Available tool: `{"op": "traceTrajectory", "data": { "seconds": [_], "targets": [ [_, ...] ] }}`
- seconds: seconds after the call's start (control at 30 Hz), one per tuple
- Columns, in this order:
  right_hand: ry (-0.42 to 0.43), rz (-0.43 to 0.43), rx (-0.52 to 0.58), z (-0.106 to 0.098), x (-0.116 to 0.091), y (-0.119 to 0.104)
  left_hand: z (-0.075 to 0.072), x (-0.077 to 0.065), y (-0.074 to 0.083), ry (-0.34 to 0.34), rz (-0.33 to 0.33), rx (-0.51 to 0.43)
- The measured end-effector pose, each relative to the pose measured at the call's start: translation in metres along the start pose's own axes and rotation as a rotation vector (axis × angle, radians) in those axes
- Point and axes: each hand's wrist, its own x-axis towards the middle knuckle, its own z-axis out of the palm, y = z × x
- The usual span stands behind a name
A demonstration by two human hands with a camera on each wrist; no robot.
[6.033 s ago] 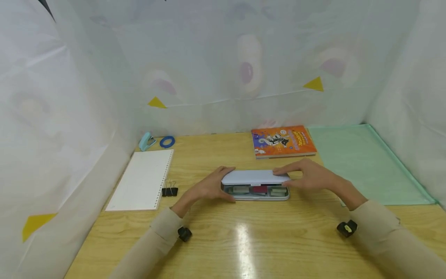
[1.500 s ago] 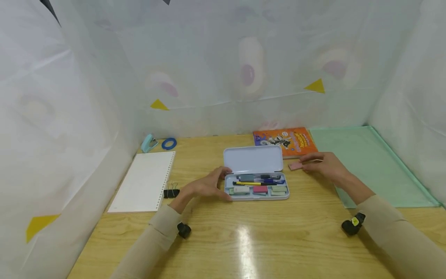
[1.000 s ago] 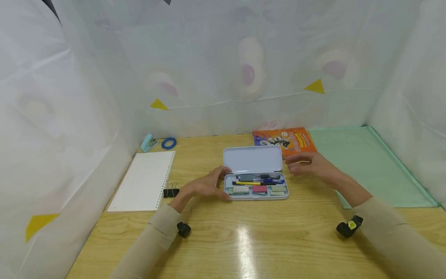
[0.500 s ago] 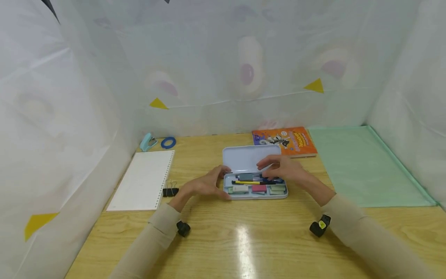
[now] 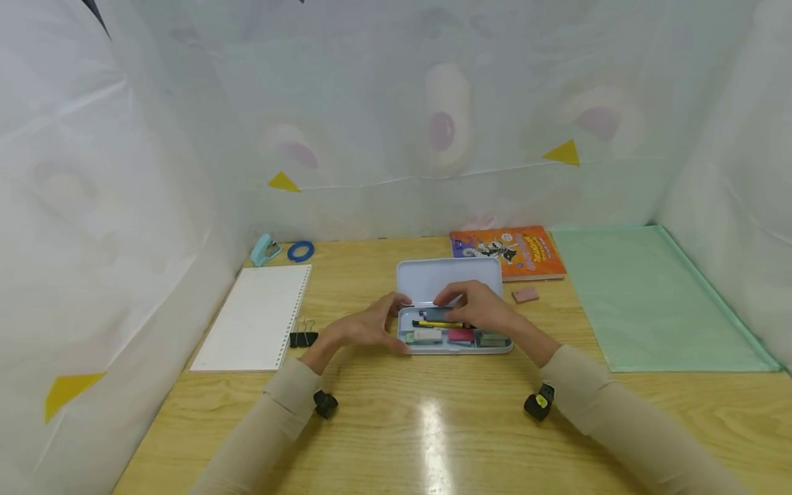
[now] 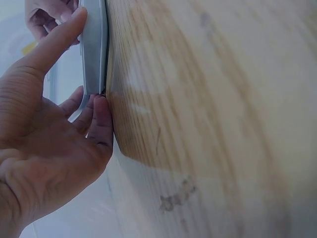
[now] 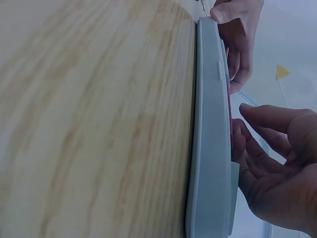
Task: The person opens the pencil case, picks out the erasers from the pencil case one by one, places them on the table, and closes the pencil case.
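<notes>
A pale blue pencil case (image 5: 454, 349) lies with its lid (image 5: 427, 278) raised. My left hand (image 5: 365, 326) grips its left end, thumb at the front corner and fingers at the back corner. My right hand (image 5: 485, 306) reaches down over the pens in the back compartment, thumb and index finger apart in the right wrist view. A yellow pencil-like stick (image 5: 439, 324) lies just by its fingertips; other pens are partly hidden under the hand. In the front compartments sit a white eraser (image 5: 427, 335), a deep pink eraser (image 5: 460, 335) and green pieces (image 5: 492, 339).
A light pink eraser (image 5: 525, 295) lies right of the case, near an orange book (image 5: 526, 254). A green translucent mat (image 5: 656, 302) covers the right side. At left are a notepad (image 5: 250, 316), a binder clip (image 5: 303, 339), a stapler (image 5: 265, 249) and a blue ring (image 5: 300, 251).
The lid has swung up from nearly closed. My right hand let go of the light pink eraser on the table, then moved left over the pens. My left hand stays on the case.
</notes>
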Motion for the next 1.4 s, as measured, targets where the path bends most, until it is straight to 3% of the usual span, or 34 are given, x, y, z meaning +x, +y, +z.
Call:
{"op": "traceTrajectory", "data": {
  "seconds": [0.17, 0.3, 0.6, 0.8, 1.0, 1.4],
  "targets": [
    [-0.001, 0.007, -0.111, 0.006, 0.003, -0.002, 0.000, -0.001, 0.001, -0.005, 0.002, -0.012],
    [0.006, -0.038, -0.188, 0.008, 0.005, -0.005, -0.001, -0.001, 0.001, -0.001, 0.000, -0.012],
    [0.029, -0.056, -0.208, 0.003, 0.000, -0.004, -0.001, 0.000, 0.002, 0.000, 0.004, -0.010],
    [0.052, -0.048, -0.179, -0.015, -0.010, 0.007, -0.001, -0.001, 0.001, -0.002, -0.006, -0.006],
    [0.071, 0.012, -0.181, -0.035, -0.027, 0.018, -0.001, -0.001, -0.001, -0.002, 0.000, -0.002],
    [0.176, 0.070, -0.108, -0.084, -0.066, 0.031, 0.000, 0.000, -0.001, -0.002, 0.002, -0.003]
  ]
}}
